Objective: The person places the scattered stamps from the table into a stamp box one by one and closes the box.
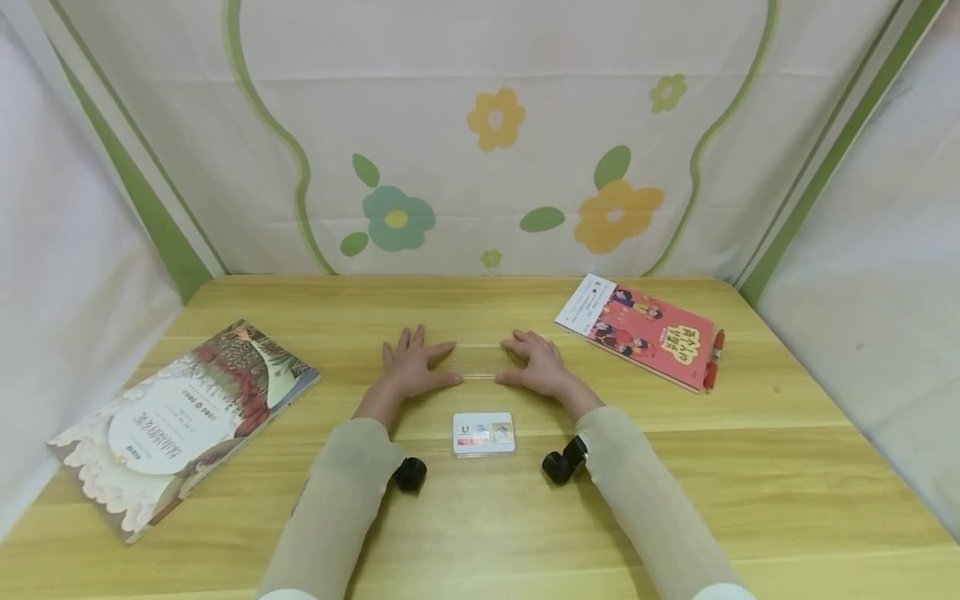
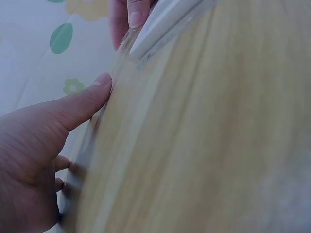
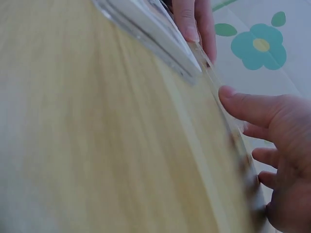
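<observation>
A see-through rectangular plastic piece (image 1: 480, 377) lies on the table between both hands; only its pale edges show clearly. At its left end, my left hand (image 1: 411, 367) holds it with the thumb at the near edge and the index finger at the far edge. My right hand (image 1: 542, 365) holds the right end the same way. The other fingers of each hand spread outward over the wood. Nearer to me lies a small white card case (image 1: 483, 433) with a clear rim and printed labels, untouched. Both wrist views show each thumb (image 2: 99, 90) against the clear edge.
A large illustrated book (image 1: 187, 425) lies slanted at the left. Toward the back right is a pink book (image 1: 660, 333), with a red pen (image 1: 715, 360) along its right end. A flowered curtain (image 1: 465, 50) rises behind the wooden table (image 1: 480, 542).
</observation>
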A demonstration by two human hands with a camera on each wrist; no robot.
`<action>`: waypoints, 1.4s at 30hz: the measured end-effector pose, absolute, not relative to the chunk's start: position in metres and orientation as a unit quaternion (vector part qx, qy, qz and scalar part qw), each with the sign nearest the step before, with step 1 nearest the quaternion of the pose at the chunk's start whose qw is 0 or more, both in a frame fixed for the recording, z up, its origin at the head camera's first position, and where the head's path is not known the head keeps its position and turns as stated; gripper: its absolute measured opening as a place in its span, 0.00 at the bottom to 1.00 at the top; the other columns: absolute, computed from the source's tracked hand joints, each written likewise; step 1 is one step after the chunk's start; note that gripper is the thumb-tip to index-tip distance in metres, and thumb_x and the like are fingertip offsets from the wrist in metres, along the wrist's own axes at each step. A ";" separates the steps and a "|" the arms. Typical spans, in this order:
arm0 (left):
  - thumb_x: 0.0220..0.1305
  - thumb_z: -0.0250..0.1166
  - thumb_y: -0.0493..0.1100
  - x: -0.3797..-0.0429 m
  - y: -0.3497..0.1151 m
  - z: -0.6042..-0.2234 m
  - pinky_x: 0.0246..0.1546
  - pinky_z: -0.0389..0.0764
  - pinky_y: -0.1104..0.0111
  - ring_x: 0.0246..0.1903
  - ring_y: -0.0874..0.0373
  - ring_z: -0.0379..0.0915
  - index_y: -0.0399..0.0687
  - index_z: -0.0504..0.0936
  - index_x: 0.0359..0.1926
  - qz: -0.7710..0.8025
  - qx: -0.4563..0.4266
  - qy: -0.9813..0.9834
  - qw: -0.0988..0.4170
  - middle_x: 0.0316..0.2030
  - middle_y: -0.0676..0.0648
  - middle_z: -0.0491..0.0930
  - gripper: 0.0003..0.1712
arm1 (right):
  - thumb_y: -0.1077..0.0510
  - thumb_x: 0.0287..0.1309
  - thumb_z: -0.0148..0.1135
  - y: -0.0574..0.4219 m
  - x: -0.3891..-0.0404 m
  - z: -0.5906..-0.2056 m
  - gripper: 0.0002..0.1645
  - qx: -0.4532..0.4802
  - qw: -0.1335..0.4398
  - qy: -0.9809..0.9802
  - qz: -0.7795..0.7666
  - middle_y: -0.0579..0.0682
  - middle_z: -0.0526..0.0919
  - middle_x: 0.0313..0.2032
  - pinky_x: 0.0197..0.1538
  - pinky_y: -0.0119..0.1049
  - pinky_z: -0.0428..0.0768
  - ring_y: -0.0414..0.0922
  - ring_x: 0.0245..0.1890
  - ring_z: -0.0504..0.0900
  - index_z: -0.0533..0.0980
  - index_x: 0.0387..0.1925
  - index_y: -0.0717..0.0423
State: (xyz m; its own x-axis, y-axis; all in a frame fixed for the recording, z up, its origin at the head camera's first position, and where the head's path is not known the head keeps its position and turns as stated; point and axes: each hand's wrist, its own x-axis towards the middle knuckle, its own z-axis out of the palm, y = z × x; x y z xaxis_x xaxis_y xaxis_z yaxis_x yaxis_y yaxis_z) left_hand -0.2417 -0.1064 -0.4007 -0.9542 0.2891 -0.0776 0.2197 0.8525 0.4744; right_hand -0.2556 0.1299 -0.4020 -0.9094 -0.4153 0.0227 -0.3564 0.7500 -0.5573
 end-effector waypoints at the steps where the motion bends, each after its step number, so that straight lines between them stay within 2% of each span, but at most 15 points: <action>1: 0.46 0.56 0.68 -0.241 -0.107 -0.400 0.51 0.25 0.43 0.61 0.40 0.24 0.61 0.62 0.60 0.243 0.132 0.958 0.071 0.64 0.36 0.37 0.40 | 0.45 0.42 0.64 0.129 -0.255 -0.401 0.40 -0.208 0.052 0.931 -0.294 0.57 0.54 0.62 0.59 0.52 0.40 0.56 0.61 0.46 0.65 0.56 0.57; 7: 0.45 0.59 0.67 -0.232 -0.110 -0.393 0.52 0.28 0.44 0.62 0.43 0.27 0.58 0.63 0.60 0.282 0.135 0.948 0.053 0.64 0.39 0.40 0.41 | 0.49 0.43 0.64 0.128 -0.249 -0.390 0.40 -0.205 0.081 0.907 -0.359 0.57 0.52 0.62 0.59 0.50 0.46 0.55 0.61 0.49 0.62 0.58 0.56; 10: 0.44 0.59 0.67 -0.226 -0.111 -0.387 0.52 0.29 0.43 0.62 0.45 0.29 0.57 0.64 0.60 0.298 0.143 0.943 0.041 0.64 0.40 0.42 0.41 | 0.49 0.44 0.64 0.128 -0.243 -0.382 0.41 -0.200 0.096 0.899 -0.377 0.56 0.51 0.63 0.58 0.51 0.46 0.54 0.61 0.48 0.60 0.59 0.55; 20: 0.46 0.62 0.62 -0.192 -0.111 -0.366 0.54 0.33 0.45 0.61 0.43 0.36 0.51 0.65 0.59 0.363 0.156 0.918 0.007 0.62 0.40 0.49 0.40 | 0.47 0.42 0.65 0.130 -0.213 -0.358 0.42 -0.210 0.086 0.881 -0.415 0.55 0.56 0.61 0.57 0.52 0.52 0.53 0.60 0.53 0.61 0.59 0.53; 26: 0.45 0.63 0.60 -0.169 -0.110 -0.368 0.53 0.34 0.43 0.61 0.43 0.39 0.49 0.66 0.57 0.380 0.181 0.907 -0.023 0.61 0.38 0.53 0.39 | 0.48 0.39 0.67 0.134 -0.190 -0.358 0.42 -0.217 0.075 0.875 -0.427 0.54 0.60 0.59 0.56 0.51 0.54 0.52 0.58 0.57 0.63 0.58 0.53; 37: 0.43 0.64 0.60 -0.137 -0.107 -0.385 0.53 0.33 0.44 0.61 0.44 0.41 0.47 0.69 0.55 0.378 0.183 0.907 -0.021 0.59 0.39 0.56 0.38 | 0.50 0.38 0.68 0.139 -0.161 -0.379 0.38 -0.224 0.067 0.865 -0.445 0.57 0.62 0.57 0.57 0.52 0.52 0.54 0.58 0.57 0.67 0.54 0.56; 42: 0.43 0.64 0.61 -0.133 -0.106 -0.395 0.53 0.34 0.44 0.61 0.45 0.43 0.48 0.70 0.55 0.381 0.177 0.907 -0.016 0.59 0.39 0.57 0.39 | 0.50 0.37 0.69 0.139 -0.157 -0.387 0.38 -0.226 0.060 0.870 -0.435 0.58 0.64 0.57 0.57 0.54 0.47 0.55 0.58 0.57 0.68 0.53 0.56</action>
